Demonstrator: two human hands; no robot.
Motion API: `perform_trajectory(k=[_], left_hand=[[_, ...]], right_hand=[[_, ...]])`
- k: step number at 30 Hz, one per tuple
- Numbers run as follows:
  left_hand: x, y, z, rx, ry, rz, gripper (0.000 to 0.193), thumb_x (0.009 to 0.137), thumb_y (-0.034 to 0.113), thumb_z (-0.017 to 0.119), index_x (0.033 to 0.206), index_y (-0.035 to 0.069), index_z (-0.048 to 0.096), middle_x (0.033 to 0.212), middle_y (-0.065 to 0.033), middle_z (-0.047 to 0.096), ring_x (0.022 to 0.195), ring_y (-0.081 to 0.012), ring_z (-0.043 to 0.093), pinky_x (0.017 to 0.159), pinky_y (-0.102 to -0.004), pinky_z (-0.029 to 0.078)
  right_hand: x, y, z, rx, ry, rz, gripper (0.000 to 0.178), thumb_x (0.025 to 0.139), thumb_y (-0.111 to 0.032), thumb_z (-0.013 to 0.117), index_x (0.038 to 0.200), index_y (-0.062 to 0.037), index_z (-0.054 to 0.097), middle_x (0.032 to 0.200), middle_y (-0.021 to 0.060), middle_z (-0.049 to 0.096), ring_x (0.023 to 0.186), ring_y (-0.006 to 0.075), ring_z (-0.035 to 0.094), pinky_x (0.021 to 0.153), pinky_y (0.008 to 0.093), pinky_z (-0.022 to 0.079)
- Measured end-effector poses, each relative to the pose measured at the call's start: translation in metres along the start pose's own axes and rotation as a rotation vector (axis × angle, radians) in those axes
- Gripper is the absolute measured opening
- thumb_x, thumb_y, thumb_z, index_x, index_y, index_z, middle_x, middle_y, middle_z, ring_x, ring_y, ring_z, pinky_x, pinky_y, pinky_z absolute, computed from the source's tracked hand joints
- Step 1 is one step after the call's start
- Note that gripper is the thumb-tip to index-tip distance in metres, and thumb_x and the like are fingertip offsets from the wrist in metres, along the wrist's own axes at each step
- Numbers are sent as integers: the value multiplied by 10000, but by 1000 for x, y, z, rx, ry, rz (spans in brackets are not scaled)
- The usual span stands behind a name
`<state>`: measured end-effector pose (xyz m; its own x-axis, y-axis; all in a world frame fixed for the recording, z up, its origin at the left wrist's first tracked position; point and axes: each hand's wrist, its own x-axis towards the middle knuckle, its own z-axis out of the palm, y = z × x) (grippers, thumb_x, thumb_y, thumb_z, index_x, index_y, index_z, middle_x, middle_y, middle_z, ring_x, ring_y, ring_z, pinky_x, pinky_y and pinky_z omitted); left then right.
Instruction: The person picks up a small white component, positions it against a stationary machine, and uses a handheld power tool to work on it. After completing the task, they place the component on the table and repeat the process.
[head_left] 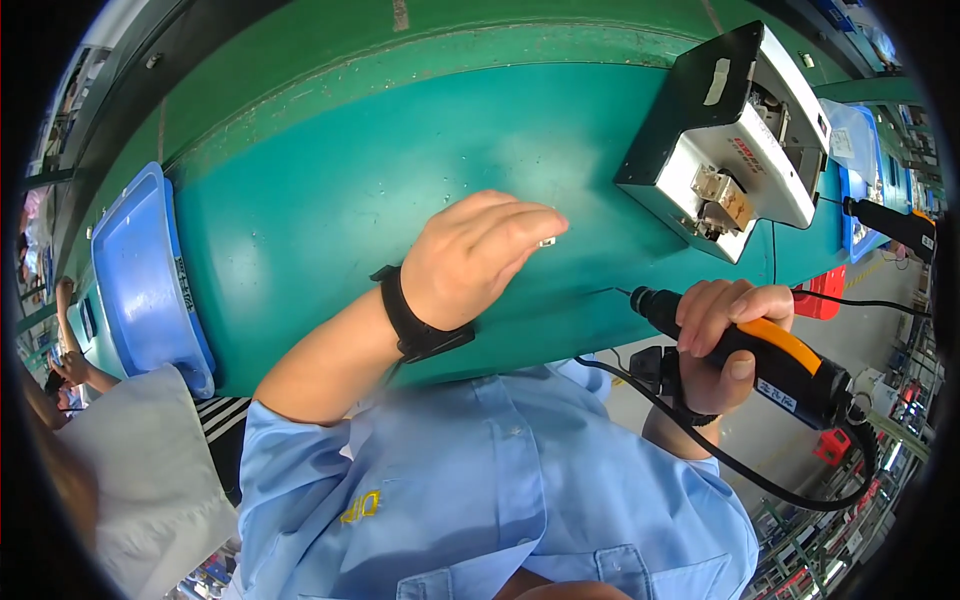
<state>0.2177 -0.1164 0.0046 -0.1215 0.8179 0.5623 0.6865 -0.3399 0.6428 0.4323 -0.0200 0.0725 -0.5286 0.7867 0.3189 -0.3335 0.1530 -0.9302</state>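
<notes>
Screwdriver (776,364) wrapped in right hand (714,316); left hand (468,252) pinches small part (547,242) over green table (310,230); grey floor (862,338).

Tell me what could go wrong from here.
Jab: the thin dark metal bit of the corded black-and-orange power driver, gripped in the bare right hand, points toward the bare left hand's side, so a careless swing might hurt it.
Drop: the small whitish piece shows only at the left fingertips and could fall onto the smooth green bench top.
Snag: the driver's thick black cable hangs in a loose loop and might catch.
</notes>
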Motion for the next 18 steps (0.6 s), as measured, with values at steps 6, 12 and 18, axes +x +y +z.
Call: perform_trajectory(k=[6, 12, 18], left_hand=[[5, 10, 4, -80, -68, -49, 271, 768, -57, 681, 1006, 60, 629, 977, -71, 681, 853, -238, 671, 728, -328, 547], [-4, 9, 7, -492, -368, -688, 196, 832, -50, 651, 1012, 27, 652, 1019, -88, 666, 866, -178, 665, 702, -291, 549], [-2, 11, 11, -483, -344, -569, 222, 845, -70, 632, 1048, 15, 649, 1052, -101, 620, 837, -150, 649, 688, -268, 551]], right_hand=[[-3, -5, -2, -64, 62, 0, 415, 845, -390, 697, 978, -77, 461, 579, -3, 484, 491, 117, 464, 527, 269, 382], [12, -40, -22, 120, -10, -95, 420, 870, -415, 654, 1016, -80, 448, 579, -29, 473, 513, 80, 459, 532, 257, 373], [48, -62, -40, 90, 17, -348, 422, 921, -449, 578, 1030, -64, 443, 606, 5, 495, 499, 133, 473, 517, 288, 403]])
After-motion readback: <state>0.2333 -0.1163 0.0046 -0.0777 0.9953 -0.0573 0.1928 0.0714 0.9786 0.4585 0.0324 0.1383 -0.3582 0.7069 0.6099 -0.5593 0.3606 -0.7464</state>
